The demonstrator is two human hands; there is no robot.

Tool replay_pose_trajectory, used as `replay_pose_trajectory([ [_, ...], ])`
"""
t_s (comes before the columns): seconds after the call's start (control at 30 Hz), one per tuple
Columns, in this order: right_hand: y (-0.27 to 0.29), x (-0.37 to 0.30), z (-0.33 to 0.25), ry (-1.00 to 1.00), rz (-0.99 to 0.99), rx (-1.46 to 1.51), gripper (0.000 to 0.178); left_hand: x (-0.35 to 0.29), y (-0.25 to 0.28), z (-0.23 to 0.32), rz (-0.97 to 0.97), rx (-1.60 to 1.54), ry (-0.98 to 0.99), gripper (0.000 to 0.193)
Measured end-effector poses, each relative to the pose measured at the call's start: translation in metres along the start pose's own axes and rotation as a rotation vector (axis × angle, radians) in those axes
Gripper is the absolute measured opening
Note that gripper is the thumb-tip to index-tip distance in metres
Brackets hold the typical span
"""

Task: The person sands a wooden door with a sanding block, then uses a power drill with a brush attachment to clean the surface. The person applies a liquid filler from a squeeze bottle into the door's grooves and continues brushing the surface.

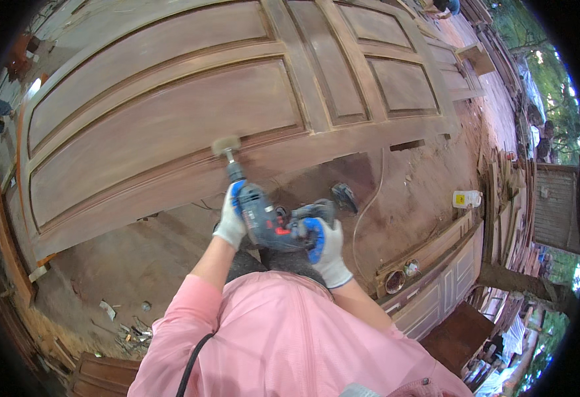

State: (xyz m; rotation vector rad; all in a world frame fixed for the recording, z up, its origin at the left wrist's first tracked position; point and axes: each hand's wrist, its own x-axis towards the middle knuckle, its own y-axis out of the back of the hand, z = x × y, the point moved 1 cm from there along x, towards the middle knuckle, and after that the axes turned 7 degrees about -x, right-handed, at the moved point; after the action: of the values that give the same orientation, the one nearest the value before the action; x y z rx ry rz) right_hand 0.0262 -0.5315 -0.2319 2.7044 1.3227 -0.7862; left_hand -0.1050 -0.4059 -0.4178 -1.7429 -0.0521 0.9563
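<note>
A dark power drill (261, 215) is held between both of my gloved hands, in front of my waist. My left hand (232, 218), in a white glove with blue on it, wraps round the drill's front, behind the chuck. Around the rear handle closes my right hand (330, 248), gloved alike. A pale round sanding head (226, 145) on the drill's shaft meets the near moulding of a large panelled wooden door (171, 126). Whether the head is spinning cannot be told. The door lies flat and raised, its brown surface dusty and unevenly toned.
A hose or cable (377, 188) curves over the dusty ground at the right. Beyond it stands a white plastic jug (467, 199). Panelled boards (435, 298) and a round tin (394, 282) lie at the lower right. Scraps (131, 334) litter the ground at lower left.
</note>
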Motion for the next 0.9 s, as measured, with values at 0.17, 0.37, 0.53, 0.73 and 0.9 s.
replay_pose_trajectory([
  [0.17, 0.097, 0.015, -0.061, 0.079, 0.184, 0.021, 0.022, 0.071, -0.079, -0.110, -0.061, 0.051, 0.196, 0.036],
  [0.37, 0.166, 0.038, -0.090, 0.119, 0.202, 0.046, 0.019, 0.133, -0.112, -0.175, -0.026, 0.082, 0.170, 0.028],
  [0.53, 0.162, 0.031, -0.095, 0.048, 0.178, -0.034, 0.020, 0.114, -0.100, -0.171, -0.013, 0.003, 0.205, 0.023],
  [0.73, 0.176, 0.044, -0.106, 0.089, 0.149, 0.047, 0.024, 0.124, -0.114, -0.183, -0.029, 0.025, 0.124, 0.027],
  [0.9, 0.170, 0.037, -0.106, 0.067, 0.143, -0.088, 0.025, 0.110, -0.101, -0.176, -0.007, 0.027, 0.162, 0.028],
])
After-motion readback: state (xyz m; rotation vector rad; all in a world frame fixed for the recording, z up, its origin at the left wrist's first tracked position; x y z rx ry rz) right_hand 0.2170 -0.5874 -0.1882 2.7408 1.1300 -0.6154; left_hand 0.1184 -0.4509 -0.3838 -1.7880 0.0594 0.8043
